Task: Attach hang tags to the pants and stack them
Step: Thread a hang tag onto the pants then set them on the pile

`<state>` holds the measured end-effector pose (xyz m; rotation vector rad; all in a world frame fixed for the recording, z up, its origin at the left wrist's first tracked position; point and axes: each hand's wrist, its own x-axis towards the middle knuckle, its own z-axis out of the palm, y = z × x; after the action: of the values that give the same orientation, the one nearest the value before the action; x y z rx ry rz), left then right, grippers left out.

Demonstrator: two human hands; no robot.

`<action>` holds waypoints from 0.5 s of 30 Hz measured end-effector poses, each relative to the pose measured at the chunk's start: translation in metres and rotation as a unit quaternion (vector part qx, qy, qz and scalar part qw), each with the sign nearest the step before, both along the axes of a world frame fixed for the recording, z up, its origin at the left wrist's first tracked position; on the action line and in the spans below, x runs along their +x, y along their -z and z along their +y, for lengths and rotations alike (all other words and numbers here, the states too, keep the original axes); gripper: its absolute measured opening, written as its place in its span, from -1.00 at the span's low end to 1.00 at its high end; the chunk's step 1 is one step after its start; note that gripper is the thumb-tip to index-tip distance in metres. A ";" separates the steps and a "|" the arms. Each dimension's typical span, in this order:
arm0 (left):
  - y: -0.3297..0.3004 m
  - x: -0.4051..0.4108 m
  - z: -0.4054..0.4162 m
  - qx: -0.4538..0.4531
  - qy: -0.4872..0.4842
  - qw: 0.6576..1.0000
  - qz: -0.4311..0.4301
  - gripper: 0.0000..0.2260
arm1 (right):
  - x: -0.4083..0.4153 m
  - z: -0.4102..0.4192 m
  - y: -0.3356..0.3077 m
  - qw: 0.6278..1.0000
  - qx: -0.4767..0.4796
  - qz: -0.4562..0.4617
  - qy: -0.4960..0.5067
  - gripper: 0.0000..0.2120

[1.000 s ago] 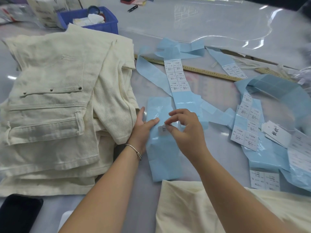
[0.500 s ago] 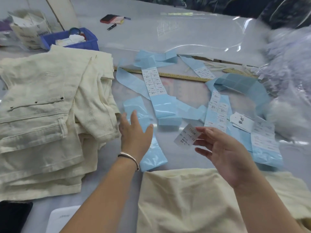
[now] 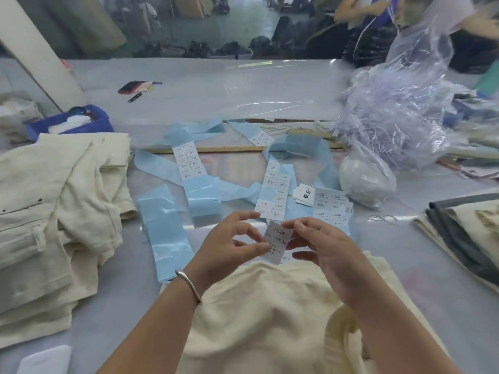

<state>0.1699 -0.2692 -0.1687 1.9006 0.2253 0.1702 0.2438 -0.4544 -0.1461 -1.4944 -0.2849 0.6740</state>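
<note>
- Left hand (image 3: 229, 245): raised above the near edge of the counter (image 3: 216, 95); grip pinching the left edge of a white label, thumb and forefinger curled onto it. A metal bangle (image 3: 189, 286) sits on the wrist.
- Right hand (image 3: 321, 247): just beside the left; grip pinching the right edge of the same label, remaining fingers curled loosely below.
- Label (image 3: 278, 242): small white paper slip, printed "1103#" and "XS", tilted, held between both hands above the cream pants.
- Cream pants (image 3: 264, 319): one pair lying flat on the counter nearest the person, directly under the forearms.
- Stack of cream pants (image 3: 54, 217): folded pile at the left of the counter, well apart from the hands.
- Blue backing strips (image 3: 164, 228): several glossy lengths strewn over the middle of the counter, some bearing rows of white labels (image 3: 272, 195).
- Hang tags (image 3: 306, 194): small white pile near the labelled strips, to the right of centre.
- Wooden ruler (image 3: 229, 149): lying crosswise beyond the strips.
- Blue tray (image 3: 70, 125): far left, holding white items.
- Clear plastic bags (image 3: 391, 125): crumpled heap at the far right.
- Grey and cream folded fabric (image 3: 464, 233): at the right edge.
- Thread snips (image 3: 134, 97): far side of the counter.
</note>
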 end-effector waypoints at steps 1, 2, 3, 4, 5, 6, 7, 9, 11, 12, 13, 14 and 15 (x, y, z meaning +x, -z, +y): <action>0.000 0.004 -0.011 -0.003 -0.001 1.000 -0.007 -0.88 | 0.003 -0.009 -0.001 1.000 0.003 -0.001 -0.004 -0.78; 0.000 0.008 -0.022 -0.009 -0.006 1.000 -0.010 -0.87 | 0.006 -0.019 -0.002 1.000 0.004 -0.001 -0.006 -0.80; 0.001 0.012 -0.031 -0.017 -0.013 1.000 -0.008 -0.87 | 0.011 -0.028 -0.001 1.000 0.002 0.002 -0.007 -0.81; 0.002 0.017 -0.040 -0.028 -0.018 0.999 -0.003 -0.86 | 0.016 -0.037 0.000 1.000 0.001 0.008 -0.007 -0.81; 0.003 0.021 -0.049 -0.041 -0.021 0.999 0.004 -0.85 | 0.021 -0.046 0.001 1.000 -0.001 0.014 -0.009 -0.80; 0.004 0.025 -0.058 -0.051 -0.025 0.998 0.011 -0.82 | 0.025 -0.055 0.004 1.000 -0.008 0.015 -0.012 -0.81; 0.007 0.029 -0.066 -0.055 -0.031 0.998 0.021 -0.80 | 0.029 -0.062 0.008 1.000 -0.017 0.012 -0.012 -0.82; 0.014 0.036 -0.082 -0.062 -0.054 0.996 0.046 -0.77 | 0.041 -0.076 0.021 0.999 -0.047 -0.019 0.021 -0.87; 0.023 0.043 -0.095 -0.078 -0.095 0.991 0.059 -0.81 | 0.060 -0.091 0.037 0.990 -0.096 -0.067 0.081 -0.86; 0.027 0.045 -0.100 -0.094 -0.125 0.986 0.060 -0.84 | 0.072 -0.099 0.043 0.986 -0.110 -0.075 0.101 -0.87; 0.032 0.047 -0.104 -0.112 -0.157 0.979 0.059 -0.85 | 0.084 -0.105 0.049 0.984 -0.118 -0.073 0.112 -0.88; 0.036 0.049 -0.107 -0.128 -0.186 0.972 0.058 -0.85 | 0.096 -0.109 0.054 0.982 -0.131 -0.074 0.112 -0.89; 0.040 0.050 -0.109 -0.141 -0.208 0.966 0.060 -0.86 | 0.108 -0.109 0.059 0.979 -0.150 -0.089 0.109 -0.91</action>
<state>0.2199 -0.3783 -0.2085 1.5617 0.6955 0.2896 0.3516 -0.5636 -0.2051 -1.8478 -0.1554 0.4205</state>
